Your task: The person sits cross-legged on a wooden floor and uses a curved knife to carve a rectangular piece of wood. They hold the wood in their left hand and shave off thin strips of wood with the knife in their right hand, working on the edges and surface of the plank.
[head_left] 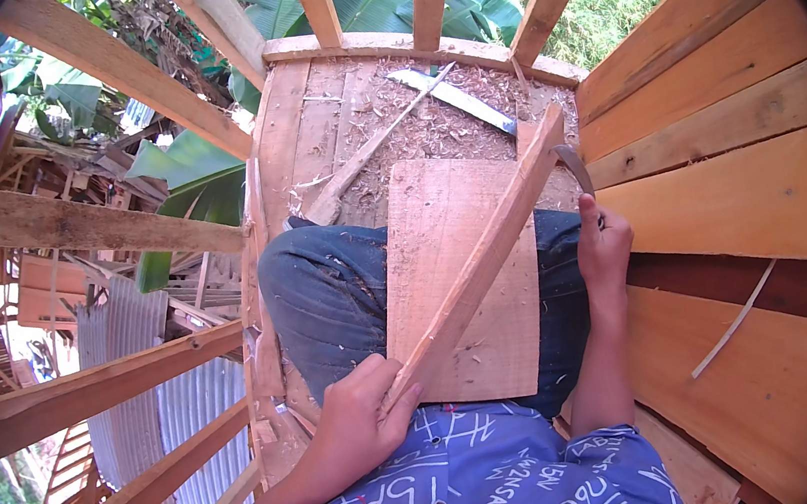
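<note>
Seated on a plank floor [292, 125] littered with shavings, we close our left grip [370, 392] around the near end of a wooden strip [479, 268] slanting across the board [430, 223] over our lap; our right grip [605, 235] clasps a curved blade [575, 170] beside the far end.

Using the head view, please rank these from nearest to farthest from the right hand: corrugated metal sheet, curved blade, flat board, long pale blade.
From the right hand:
1. Curved blade: held in it.
2. Flat board: just to its left.
3. Long pale blade: ahead and left.
4. Corrugated metal sheet: far left.
</note>
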Available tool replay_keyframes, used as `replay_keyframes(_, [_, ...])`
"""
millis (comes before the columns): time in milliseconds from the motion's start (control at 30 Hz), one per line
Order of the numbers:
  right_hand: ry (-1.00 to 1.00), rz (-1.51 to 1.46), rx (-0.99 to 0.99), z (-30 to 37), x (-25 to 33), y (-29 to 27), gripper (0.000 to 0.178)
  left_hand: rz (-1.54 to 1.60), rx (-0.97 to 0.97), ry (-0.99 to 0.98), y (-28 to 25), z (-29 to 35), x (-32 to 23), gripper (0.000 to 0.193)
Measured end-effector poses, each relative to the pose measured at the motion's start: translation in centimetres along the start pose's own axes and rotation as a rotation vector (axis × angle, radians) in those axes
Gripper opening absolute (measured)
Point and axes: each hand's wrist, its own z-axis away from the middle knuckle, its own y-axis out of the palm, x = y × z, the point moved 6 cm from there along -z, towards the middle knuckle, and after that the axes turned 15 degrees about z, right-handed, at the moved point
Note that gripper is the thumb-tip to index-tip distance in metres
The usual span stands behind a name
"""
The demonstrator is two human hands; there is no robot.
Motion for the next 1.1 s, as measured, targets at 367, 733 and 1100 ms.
replay_keyframes(367, [-0.355, 0.068, 0.086, 5.5, 7.4, 2.3, 0.065, -0.016, -0.007, -0.026, 0.4, -0.4, 0.4, 0.014])
replay_keyframes(733, [-0.258, 0.056, 0.074, 4.6, 5.2, -1.7, 0.065, -0.086, 0.0, -0.042, 0.3, 0.2, 0.5, 0.017])
replay_keyframes(1100, [0.018, 0.053, -0.014, -1.6, 1.8, -0.1, 0.073, -0.16, 0.001, 0.001, 1.7, 1.2, -0.9, 0.013])
